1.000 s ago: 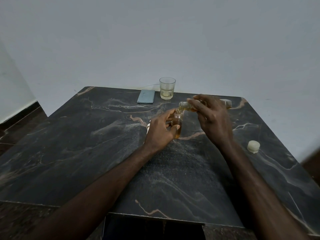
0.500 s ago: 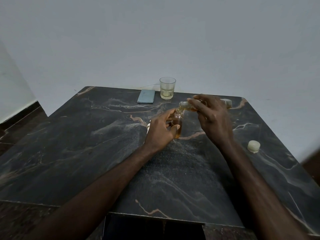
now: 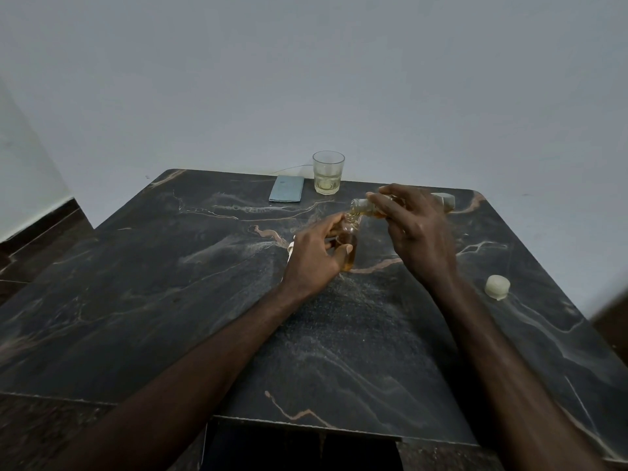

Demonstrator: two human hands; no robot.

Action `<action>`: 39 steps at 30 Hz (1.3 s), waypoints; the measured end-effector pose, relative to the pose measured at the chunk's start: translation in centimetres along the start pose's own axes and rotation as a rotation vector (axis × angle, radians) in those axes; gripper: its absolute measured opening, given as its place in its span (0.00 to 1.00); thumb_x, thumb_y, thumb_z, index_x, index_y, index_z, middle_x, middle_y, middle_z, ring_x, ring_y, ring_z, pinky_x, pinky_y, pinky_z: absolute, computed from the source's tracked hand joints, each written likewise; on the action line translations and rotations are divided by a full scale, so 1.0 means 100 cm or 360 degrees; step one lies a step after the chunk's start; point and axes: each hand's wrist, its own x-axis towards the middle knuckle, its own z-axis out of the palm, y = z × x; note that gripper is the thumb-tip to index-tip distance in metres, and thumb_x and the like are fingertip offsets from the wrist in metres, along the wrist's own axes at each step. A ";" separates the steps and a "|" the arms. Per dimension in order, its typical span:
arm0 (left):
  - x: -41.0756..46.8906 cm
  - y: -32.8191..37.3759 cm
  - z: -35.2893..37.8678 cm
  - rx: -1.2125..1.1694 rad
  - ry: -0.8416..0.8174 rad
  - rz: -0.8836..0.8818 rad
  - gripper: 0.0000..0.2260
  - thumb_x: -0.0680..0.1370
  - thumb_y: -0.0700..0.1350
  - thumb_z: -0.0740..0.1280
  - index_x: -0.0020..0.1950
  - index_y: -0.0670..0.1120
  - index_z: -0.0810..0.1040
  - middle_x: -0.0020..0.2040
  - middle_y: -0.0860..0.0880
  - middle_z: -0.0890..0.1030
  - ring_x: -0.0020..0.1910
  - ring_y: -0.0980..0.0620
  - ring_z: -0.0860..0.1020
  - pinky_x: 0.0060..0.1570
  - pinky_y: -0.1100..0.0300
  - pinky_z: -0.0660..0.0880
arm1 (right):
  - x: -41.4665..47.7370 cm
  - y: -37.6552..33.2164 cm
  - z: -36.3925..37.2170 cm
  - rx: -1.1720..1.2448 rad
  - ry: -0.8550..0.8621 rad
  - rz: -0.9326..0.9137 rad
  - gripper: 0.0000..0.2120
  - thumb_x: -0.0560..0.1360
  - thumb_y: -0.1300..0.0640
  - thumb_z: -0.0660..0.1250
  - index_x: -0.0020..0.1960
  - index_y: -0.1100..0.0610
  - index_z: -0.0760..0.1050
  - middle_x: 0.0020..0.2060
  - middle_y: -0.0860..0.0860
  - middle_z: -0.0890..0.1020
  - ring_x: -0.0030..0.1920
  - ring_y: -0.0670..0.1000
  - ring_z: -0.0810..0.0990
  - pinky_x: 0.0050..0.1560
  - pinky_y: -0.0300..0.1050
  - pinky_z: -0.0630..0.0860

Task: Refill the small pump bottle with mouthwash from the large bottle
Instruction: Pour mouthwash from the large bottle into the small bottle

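Note:
A small clear bottle (image 3: 349,244) with amber liquid stands uncapped on the dark marble table (image 3: 170,300). My left hand (image 3: 314,258) grips it from the left. My right hand (image 3: 413,229) holds the large bottle (image 3: 365,208) tipped almost level, its open mouth just over the small bottle's neck. The large bottle's base (image 3: 445,200) shows past my fingers; the middle is hidden by the hand. A white piece (image 3: 291,248), maybe the pump, peeks out left of my left hand.
A pale round cap (image 3: 497,286) lies at the right side of the table. A glass (image 3: 328,172) with a little pale liquid and a light-blue phone (image 3: 286,193) sit at the far edge by the wall.

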 end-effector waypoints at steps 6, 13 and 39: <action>0.000 0.000 0.000 0.0000 -0.0005 0.0000 0.26 0.77 0.37 0.75 0.74 0.43 0.75 0.63 0.45 0.83 0.60 0.55 0.80 0.54 0.79 0.73 | 0.000 -0.001 -0.001 0.0000 0.0005 -0.0003 0.25 0.75 0.70 0.71 0.69 0.54 0.80 0.65 0.57 0.80 0.60 0.59 0.80 0.57 0.57 0.75; 0.000 0.001 0.000 0.0006 -0.0002 0.0016 0.25 0.77 0.38 0.75 0.73 0.44 0.75 0.62 0.46 0.83 0.59 0.55 0.81 0.56 0.76 0.74 | 0.000 -0.001 -0.001 -0.0007 0.0005 0.0003 0.25 0.75 0.70 0.71 0.69 0.54 0.80 0.64 0.57 0.80 0.60 0.59 0.80 0.57 0.55 0.74; -0.002 0.006 -0.003 -0.0002 0.0003 -0.0008 0.26 0.76 0.36 0.75 0.74 0.43 0.75 0.62 0.48 0.83 0.58 0.58 0.78 0.54 0.80 0.72 | 0.000 -0.001 -0.001 -0.0036 -0.0007 0.0005 0.25 0.76 0.70 0.71 0.69 0.53 0.80 0.65 0.56 0.80 0.61 0.58 0.79 0.58 0.54 0.74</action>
